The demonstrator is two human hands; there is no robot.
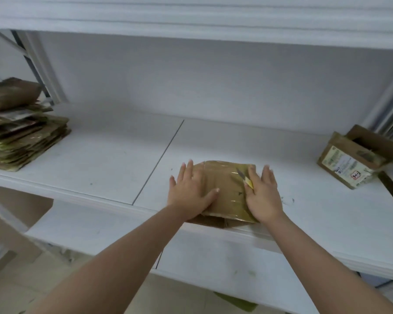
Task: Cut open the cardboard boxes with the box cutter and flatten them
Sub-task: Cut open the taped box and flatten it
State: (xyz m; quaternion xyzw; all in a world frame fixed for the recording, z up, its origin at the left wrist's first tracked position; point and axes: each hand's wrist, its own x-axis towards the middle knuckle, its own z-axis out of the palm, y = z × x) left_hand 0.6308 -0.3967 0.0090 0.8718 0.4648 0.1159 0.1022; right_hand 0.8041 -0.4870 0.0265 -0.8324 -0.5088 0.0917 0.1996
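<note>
Nearest, a lower white shelf point(213, 257) runs under the two bare forearms, which reach forward side by side from the bottom of the view. Just past it, on the front edge of the main white shelf point(100, 159), lies a flattened cardboard box point(225, 189), its shiny tape catching the light and its near edge hanging slightly over the lip. The left hand point(188, 191) lies flat on the left part of the box, fingers straight and spread, thumb pointing toward the middle. The right hand point(262, 193) lies on the right part, fingers also straight, palm down; the yellow box cutter point(245, 177) pokes out from under its thumb side, blade extended and pointing away over the cardboard. Whether the thumb pinches the cutter or the palm only pins it down cannot be told. Nothing lies between the two hands but bare cardboard.

Farther out to the right, well apart, an opened box point(354, 159) with a printed label sits tilted near the shelf's upright. Far left, a stack of flattened cardboard point(23, 137) rests on the shelf. Behind is the white back panel point(213, 82).
</note>
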